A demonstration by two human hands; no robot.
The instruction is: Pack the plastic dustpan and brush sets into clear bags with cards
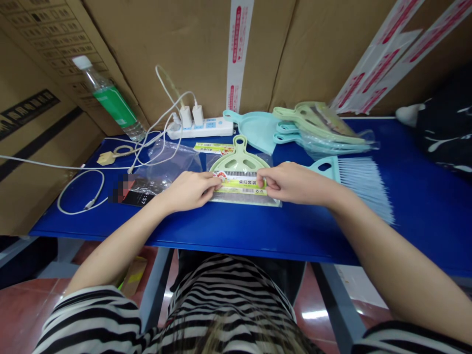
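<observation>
A light green dustpan (241, 161) with a brush lies in a clear plastic bag (271, 201) in front of me, handle pointing away. A yellow printed label card (243, 185) spans the bag. My left hand (195, 189) has its fingers curled closed at the card's left end. At the right end, my right hand (282, 181) is closed, thumb and finger at the card's edge. Right of it lies a loose light blue brush (363, 184), its handle partly behind my right hand. Another label card (214, 147) rests behind the green dustpan.
A blue dustpan (258, 129) and a pile of bagged green dustpans (320, 123) lie at the back. On the left are a power strip (217, 128), tangled white cables, a phone (142, 192), an empty clear bag (173, 160) and a water bottle (114, 105). Cardboard (191, 39) walls the table.
</observation>
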